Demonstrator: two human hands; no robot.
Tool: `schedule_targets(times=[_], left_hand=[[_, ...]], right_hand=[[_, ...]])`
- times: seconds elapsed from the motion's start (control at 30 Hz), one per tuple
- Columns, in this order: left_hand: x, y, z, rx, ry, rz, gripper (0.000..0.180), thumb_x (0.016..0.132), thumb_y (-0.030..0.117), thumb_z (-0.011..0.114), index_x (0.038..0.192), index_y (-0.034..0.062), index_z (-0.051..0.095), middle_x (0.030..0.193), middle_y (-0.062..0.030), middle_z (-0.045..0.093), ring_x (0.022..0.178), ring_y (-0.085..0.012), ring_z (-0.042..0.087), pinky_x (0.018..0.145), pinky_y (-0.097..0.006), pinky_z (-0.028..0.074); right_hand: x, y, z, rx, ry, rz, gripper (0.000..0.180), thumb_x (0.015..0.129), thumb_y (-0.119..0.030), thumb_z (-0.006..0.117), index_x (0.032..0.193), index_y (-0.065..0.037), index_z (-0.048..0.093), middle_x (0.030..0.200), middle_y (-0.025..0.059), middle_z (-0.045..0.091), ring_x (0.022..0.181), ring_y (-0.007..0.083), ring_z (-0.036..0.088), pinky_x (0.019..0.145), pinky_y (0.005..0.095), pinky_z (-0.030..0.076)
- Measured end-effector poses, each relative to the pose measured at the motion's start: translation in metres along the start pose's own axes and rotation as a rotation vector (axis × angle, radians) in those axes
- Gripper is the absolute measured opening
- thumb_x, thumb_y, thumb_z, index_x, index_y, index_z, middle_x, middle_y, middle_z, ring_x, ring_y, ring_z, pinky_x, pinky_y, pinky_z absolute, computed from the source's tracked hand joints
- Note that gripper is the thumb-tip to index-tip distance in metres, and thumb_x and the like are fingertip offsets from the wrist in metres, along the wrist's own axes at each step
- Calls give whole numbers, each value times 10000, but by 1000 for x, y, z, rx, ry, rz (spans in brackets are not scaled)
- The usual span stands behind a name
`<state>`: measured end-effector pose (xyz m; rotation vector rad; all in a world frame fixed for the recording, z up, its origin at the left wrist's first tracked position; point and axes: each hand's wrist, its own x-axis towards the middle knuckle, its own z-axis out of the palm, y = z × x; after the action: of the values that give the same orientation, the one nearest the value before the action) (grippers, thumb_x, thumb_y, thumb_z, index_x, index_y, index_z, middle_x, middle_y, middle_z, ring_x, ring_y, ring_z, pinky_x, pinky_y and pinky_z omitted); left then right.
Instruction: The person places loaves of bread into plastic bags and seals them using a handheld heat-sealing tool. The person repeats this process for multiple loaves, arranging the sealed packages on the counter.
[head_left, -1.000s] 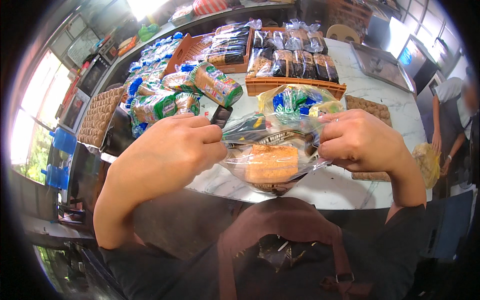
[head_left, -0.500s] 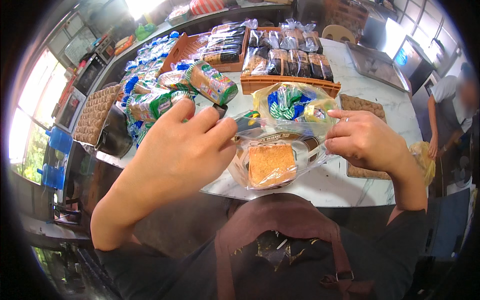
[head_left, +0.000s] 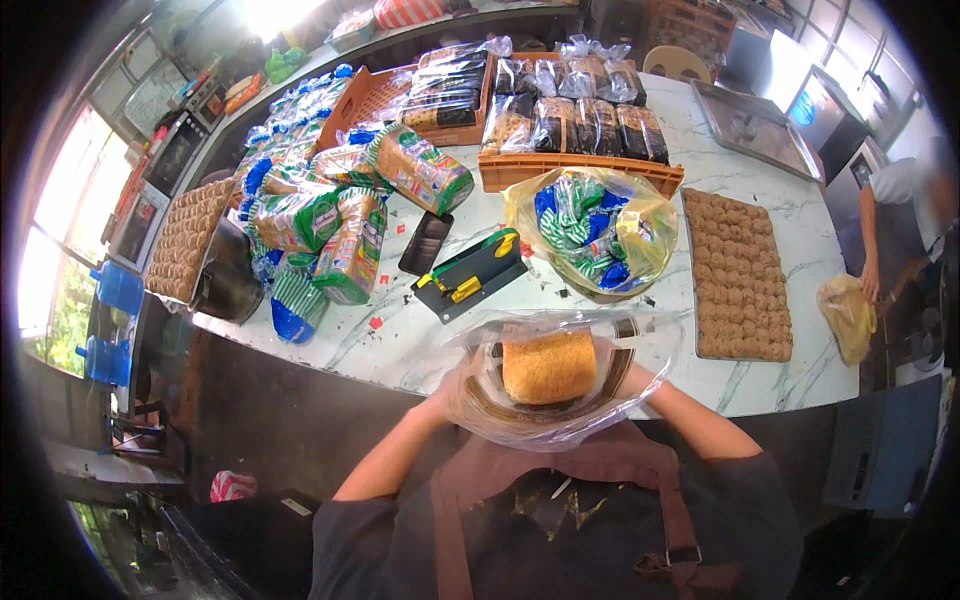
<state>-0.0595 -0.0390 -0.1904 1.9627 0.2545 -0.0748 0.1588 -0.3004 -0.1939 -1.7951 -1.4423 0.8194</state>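
Note:
A clear plastic bag (head_left: 560,430) with dark printed bands stands at the near table edge, its wide mouth facing up. Inside sits a golden-brown loaf of bread (head_left: 548,372). On the bag's left side my left hand (head_left: 462,388) grips it, the fingers partly seen through the film. My right hand (head_left: 637,382) clasps the opposite side, its fingertips hidden by the plastic. Just beyond the bag rests a black, green and yellow bag sealer (head_left: 470,278), with a phone (head_left: 426,243) beside it.
Packed bread loaves (head_left: 352,245) pile up at the left. A yellowish bag (head_left: 590,230) holds blue and green wrappers. Orange crates (head_left: 580,172) of packed bread stand at the back. Trays of brown rolls (head_left: 738,275) lie right and left. A person (head_left: 905,200) stands at far right.
Both hands have come down and nearer me, from pinching the bag's upper edge to holding its sides. The bag's mouth has spread wide, and the bag sits closer to me.

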Motion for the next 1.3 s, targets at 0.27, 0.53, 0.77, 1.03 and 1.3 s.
schedule_targets(times=[0.27,0.53,0.77,1.03,1.3], left_hand=[[50,4,51,-114,85,99,870,713,203,804,1438,37,352,1394,-179,423,1250,-299,470,1041,-401,378],[57,13,54,-168,122,137,886,690,224,826,1430,42,373,1365,-172,454,1222,-294,492,1030,-404,390],[43,57,31,-237,119,291,900,671,242,846,1423,46,391,1339,-166,480,1198,-290,512,1020,-406,400],[23,140,-6,-246,304,443,817,651,216,853,1360,62,479,1231,-136,543,1074,-277,561,965,-398,427],[47,197,-45,518,515,885,536,735,279,782,1167,72,542,1178,-146,500,1101,-356,490,990,-438,379]], right_hand=[[26,-19,51,200,205,79,720,722,-277,822,1332,-70,500,1341,77,527,1236,221,487,1051,394,379],[38,-42,22,289,272,-23,734,711,-285,835,1327,-69,502,1336,77,528,1226,222,493,1048,395,381],[36,-68,8,293,272,-171,746,701,-293,847,1323,-69,503,1331,77,528,1218,222,499,1045,395,383],[42,-114,-32,-8,205,-438,632,728,-332,818,1258,-93,568,1419,94,451,1373,362,298,1161,409,186],[65,-178,-58,475,298,-267,405,743,-253,758,1060,-58,598,976,107,617,962,271,592,865,381,468]])
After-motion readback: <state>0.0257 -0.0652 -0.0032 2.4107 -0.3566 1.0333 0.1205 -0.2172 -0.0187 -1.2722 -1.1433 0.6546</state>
